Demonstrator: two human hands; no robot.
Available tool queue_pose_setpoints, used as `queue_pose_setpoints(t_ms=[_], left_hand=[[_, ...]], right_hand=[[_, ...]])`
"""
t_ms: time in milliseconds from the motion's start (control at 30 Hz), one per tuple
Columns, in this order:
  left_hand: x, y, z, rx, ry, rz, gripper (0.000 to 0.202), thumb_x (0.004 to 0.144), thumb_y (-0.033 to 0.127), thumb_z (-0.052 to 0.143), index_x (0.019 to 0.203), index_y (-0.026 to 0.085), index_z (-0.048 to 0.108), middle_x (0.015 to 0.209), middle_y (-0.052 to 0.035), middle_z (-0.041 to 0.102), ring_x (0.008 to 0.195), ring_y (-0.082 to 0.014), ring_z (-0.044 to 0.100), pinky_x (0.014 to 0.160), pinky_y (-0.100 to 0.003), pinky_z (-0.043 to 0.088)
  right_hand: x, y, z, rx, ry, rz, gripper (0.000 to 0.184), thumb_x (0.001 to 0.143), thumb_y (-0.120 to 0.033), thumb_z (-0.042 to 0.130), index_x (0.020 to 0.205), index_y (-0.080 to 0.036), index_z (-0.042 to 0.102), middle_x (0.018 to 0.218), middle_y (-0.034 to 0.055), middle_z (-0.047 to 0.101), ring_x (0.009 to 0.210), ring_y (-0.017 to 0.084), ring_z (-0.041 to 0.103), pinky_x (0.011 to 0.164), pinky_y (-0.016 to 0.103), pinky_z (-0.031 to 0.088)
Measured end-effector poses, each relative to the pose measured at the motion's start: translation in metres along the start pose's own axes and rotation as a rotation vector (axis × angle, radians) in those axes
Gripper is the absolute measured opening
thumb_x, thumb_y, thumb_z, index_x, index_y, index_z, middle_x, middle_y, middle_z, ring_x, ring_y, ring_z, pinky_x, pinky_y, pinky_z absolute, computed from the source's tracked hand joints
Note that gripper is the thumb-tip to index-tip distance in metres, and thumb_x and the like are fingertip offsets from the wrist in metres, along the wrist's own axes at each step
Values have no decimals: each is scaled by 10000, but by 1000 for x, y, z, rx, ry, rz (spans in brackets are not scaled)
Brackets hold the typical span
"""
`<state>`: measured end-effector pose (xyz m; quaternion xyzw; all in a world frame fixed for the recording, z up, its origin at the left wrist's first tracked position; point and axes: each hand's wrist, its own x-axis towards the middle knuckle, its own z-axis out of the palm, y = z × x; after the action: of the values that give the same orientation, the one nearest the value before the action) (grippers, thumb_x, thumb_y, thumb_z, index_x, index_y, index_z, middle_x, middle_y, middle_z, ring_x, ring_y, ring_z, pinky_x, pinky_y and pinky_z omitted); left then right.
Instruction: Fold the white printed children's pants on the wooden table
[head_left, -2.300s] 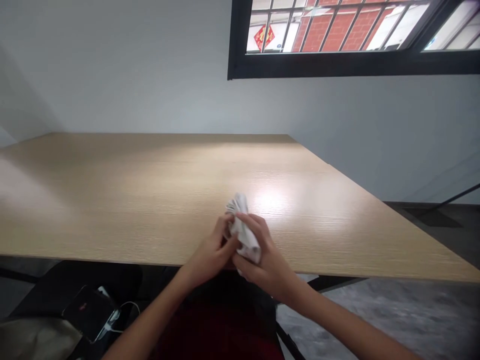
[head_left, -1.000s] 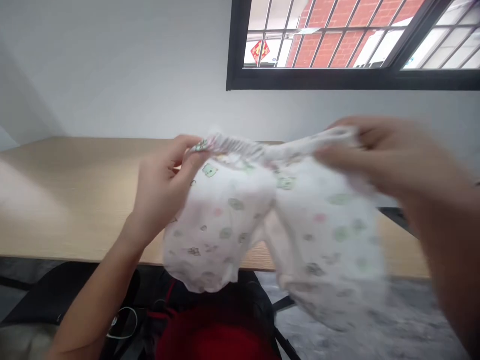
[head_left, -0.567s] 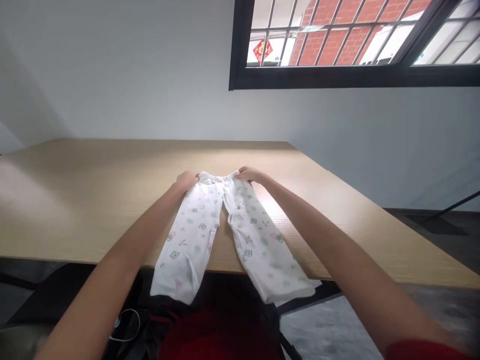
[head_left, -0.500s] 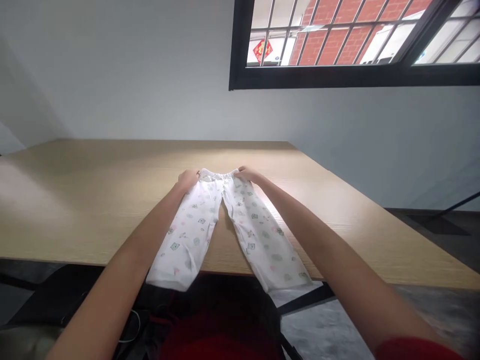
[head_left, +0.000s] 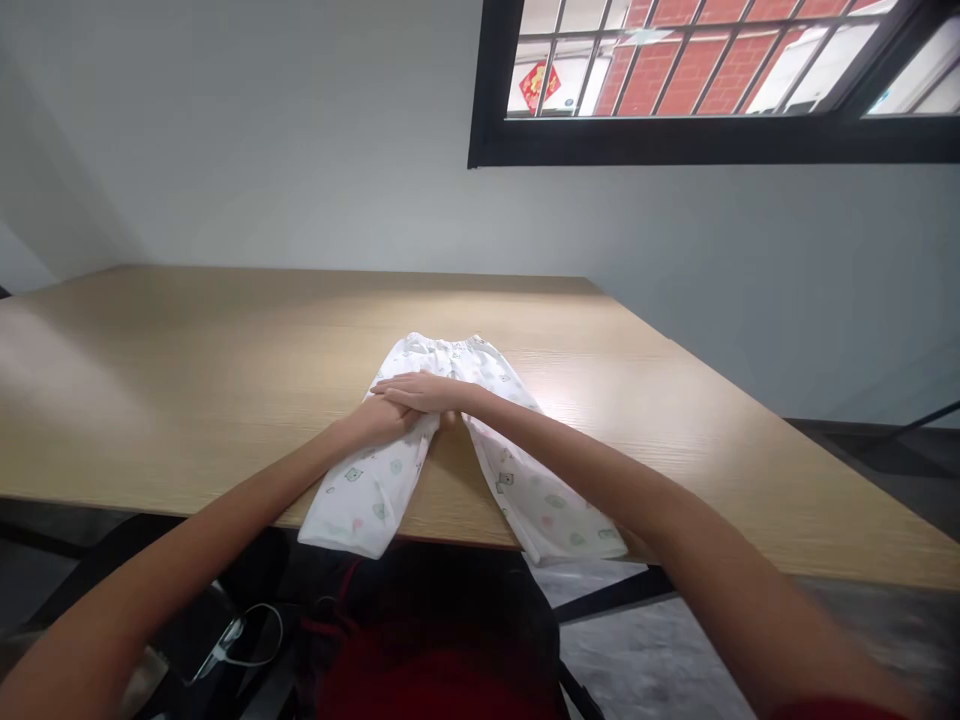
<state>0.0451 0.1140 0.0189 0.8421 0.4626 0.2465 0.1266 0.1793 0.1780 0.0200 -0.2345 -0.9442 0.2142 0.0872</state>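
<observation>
The wooden table (head_left: pixel 187 400) carries small printed trousers (head_left: pixel 517 480), spread out flat, with the waistband far and both leg ends drooping over the near edge. No fold shows yet. The right hand (head_left: pixel 420 392) overlaps the left hand (head_left: pixel 382 415) at the crotch — each grip flat and open, pinching nothing.
</observation>
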Motion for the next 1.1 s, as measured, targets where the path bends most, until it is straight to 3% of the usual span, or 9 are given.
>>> queue_pose_setpoints(t_ms=[167, 267, 333, 400, 500, 633, 733, 933, 1100], left_hand=[[-77, 19, -10, 130, -324, 156, 453, 912, 336, 305, 1359, 262, 292, 1414, 3, 308, 1317, -190, 253, 1093, -400, 203], [-135, 37, -21, 227, -340, 142, 512, 929, 335, 288, 1407, 273, 116, 1449, 9, 210, 1337, -191, 191, 1106, -402, 173], [-149, 48, -28, 233, -315, 116, 488, 925, 337, 311, 1393, 274, 191, 1423, 6, 293, 1308, -201, 276, 1087, -390, 240], [-136, 56, -33, 201, -295, 68, 407, 930, 338, 288, 1326, 263, 353, 1343, 1, 433, 1225, -194, 412, 1025, -358, 347], [-67, 65, -25, 140, -237, 64, 399, 937, 323, 236, 1246, 186, 449, 1271, -41, 508, 1159, -176, 471, 976, -317, 390], [45, 77, 18, 170, -387, 171, 486, 927, 330, 238, 1283, 25, 367, 1357, -169, 375, 1247, -247, 356, 1008, -350, 332], [77, 95, 54, 175, -430, 165, 566, 929, 365, 145, 1255, -37, 375, 1299, -217, 420, 1189, -292, 416, 976, -375, 348], [-16, 147, 78, 4, -556, 502, 582, 920, 474, 176, 1369, 109, 231, 1424, -107, 285, 1323, -242, 220, 1091, -402, 171], [-72, 160, 89, 49, -306, 548, 605, 873, 404, 418, 1365, 115, 216, 1411, -105, 296, 1292, -232, 257, 1079, -366, 211]], right_hand=[[37, 46, -3, -146, 24, 114, 451, 948, -317, 277, 1381, -191, 303, 1426, 26, 244, 1316, 238, 170, 1065, 476, 101], [43, 60, -6, -88, 68, 178, 450, 941, -302, 320, 1369, -163, 326, 1421, 39, 259, 1307, 220, 197, 1077, 406, 123], [37, 58, -12, 42, 74, 236, 435, 942, -348, 324, 1338, -179, 388, 1388, 40, 330, 1258, 218, 300, 1058, 369, 196], [19, 51, -22, 176, 101, 324, 453, 939, -435, 302, 1294, -198, 455, 1323, 49, 425, 1169, 228, 416, 1001, 359, 297], [-28, 40, -39, 319, 204, 339, 454, 915, -507, 323, 1211, -245, 545, 1268, 25, 485, 1146, 234, 439, 979, 360, 321], [-97, 41, -47, 417, 261, 333, 414, 898, -504, 355, 1155, -282, 592, 1242, -12, 510, 1169, 238, 417, 1012, 371, 280], [-122, 55, -37, 386, 212, 427, 478, 874, -568, 352, 1191, -284, 569, 1228, -9, 523, 1153, 275, 433, 1006, 400, 293], [-104, 98, -21, 186, 217, 262, 491, 907, -514, 307, 1312, -267, 434, 1394, -42, 306, 1314, 209, 197, 1098, 375, 106], [-97, 107, -19, 335, 401, 380, 382, 876, -430, 425, 1182, -251, 568, 1305, -3, 448, 1236, 226, 354, 1060, 383, 225]])
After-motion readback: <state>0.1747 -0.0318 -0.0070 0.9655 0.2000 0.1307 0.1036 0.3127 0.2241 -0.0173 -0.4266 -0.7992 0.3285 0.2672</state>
